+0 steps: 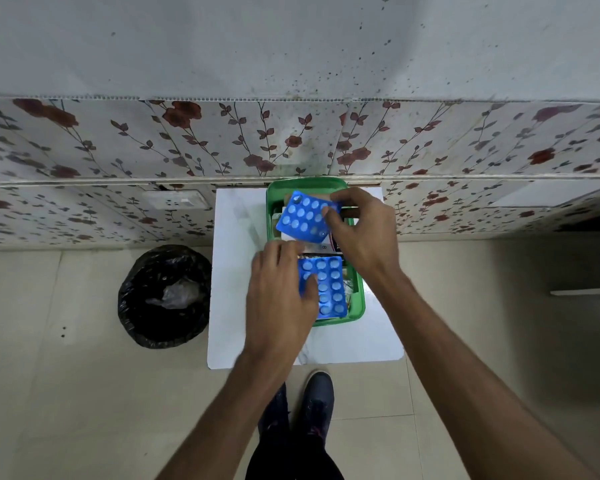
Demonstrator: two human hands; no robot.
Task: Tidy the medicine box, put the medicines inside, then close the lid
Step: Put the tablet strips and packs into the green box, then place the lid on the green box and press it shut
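Nearest you, low centre of the frame, your left hand pinches a blue pill strip by its left edge over the near end of the green medicine box. Just above, your right hand grips a second blue strip, tilted, above the far end. The box looks crowded, so a strip may ride up on the rim and likely block the lid. The white desk is small; the box sits toward its right side. Open desk lies left, the bin beyond.
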